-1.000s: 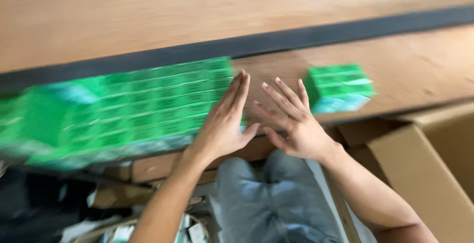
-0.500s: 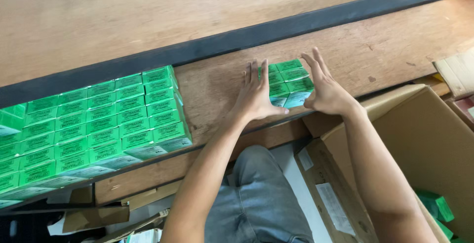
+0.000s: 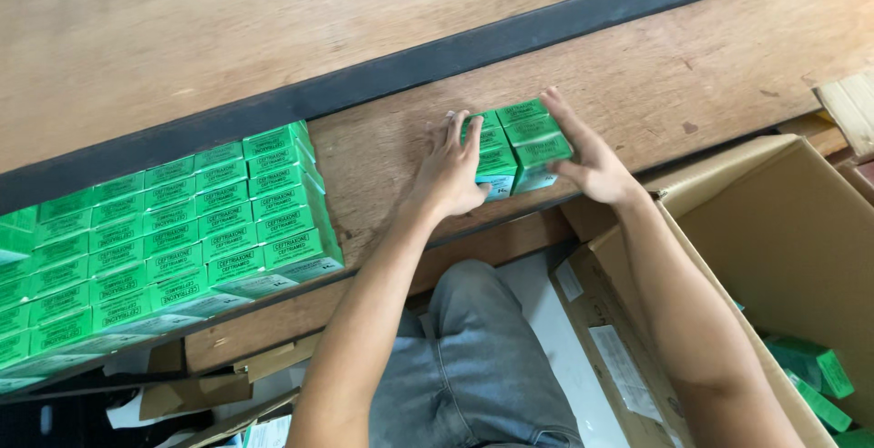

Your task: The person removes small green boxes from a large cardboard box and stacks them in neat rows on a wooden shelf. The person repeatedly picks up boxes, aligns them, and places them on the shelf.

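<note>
A small cluster of green boxes point(image 3: 521, 144) sits on the wooden shelf point(image 3: 692, 75) near its front edge. My left hand point(image 3: 450, 170) presses flat against the cluster's left side. My right hand point(image 3: 587, 155) presses against its right side, fingers spread along the boxes. Both hands squeeze the cluster between them. Further left on the shelf lies a large tidy block of the same green boxes point(image 3: 173, 234), several rows wide, apart from both hands.
An open cardboard box point(image 3: 774, 229) stands at the lower right, with a few green boxes point(image 3: 810, 371) in its bottom. My knee in grey jeans point(image 3: 473, 366) is below the shelf. Cardboard scraps point(image 3: 200, 393) lie at lower left.
My hands moved from the big block on the left to the small cluster and closed on its two sides. The view shifted right and steadied.
</note>
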